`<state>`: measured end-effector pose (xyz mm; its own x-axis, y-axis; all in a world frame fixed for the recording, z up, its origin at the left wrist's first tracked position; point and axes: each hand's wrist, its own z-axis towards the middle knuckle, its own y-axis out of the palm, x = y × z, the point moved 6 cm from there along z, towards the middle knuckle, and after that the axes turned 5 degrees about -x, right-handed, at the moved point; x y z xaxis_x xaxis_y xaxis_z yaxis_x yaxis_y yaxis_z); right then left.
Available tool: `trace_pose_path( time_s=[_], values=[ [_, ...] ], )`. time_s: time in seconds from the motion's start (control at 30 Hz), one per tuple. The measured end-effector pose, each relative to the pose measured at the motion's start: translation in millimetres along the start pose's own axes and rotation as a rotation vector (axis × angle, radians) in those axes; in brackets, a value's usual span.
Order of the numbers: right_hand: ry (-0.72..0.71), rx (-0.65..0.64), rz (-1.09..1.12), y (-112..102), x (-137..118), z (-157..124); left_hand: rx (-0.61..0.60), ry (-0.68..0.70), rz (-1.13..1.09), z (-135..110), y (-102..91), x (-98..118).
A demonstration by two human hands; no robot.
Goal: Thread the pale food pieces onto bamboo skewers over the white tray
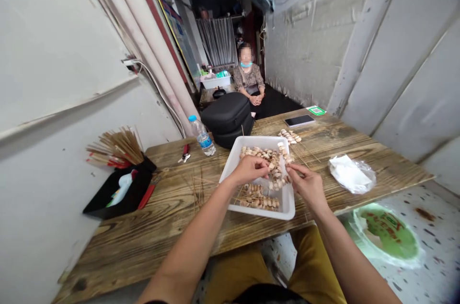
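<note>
A white rectangular tray (287, 203) sits on the wooden table (172, 227) and holds several skewers of pale meat pieces (258, 198). My left hand (249, 169) hovers over the tray with fingers pinched on a piece of meat. Close beside it, my right hand (305, 184) is closed on a skewer (278, 177) strung with meat pieces. A few more loaded skewers (290, 136) lie on the table behind the tray.
A black box (122, 189) with a bundle of bamboo sticks (115, 148) stands at the left. A water bottle (202, 135), keys (184, 153), black case (226, 119), phone (299, 120) and plastic-wrapped white paper (350, 174) are on the table. A person sits beyond.
</note>
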<state>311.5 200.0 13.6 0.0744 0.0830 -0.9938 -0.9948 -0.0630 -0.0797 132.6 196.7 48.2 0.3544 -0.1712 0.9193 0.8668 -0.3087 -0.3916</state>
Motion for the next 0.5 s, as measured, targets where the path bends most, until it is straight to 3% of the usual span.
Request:
trace_pose_path(
  time_s=[0.1, 0.3, 0.5],
  values=[
    [0.074, -0.101, 0.105, 10.5, 4.2, -0.7, 0.007, -0.002, -0.116, 2.0, 11.3, -3.5],
    [0.071, -0.174, 0.140, 18.3, 2.5, 4.1, 0.027, 0.038, -0.203, 4.0, 21.5, -5.6],
    [0.130, -0.257, 0.277, 27.5, 4.1, 2.3, 0.088, 0.186, -0.017, 3.5, 20.0, 4.0]
  ],
)
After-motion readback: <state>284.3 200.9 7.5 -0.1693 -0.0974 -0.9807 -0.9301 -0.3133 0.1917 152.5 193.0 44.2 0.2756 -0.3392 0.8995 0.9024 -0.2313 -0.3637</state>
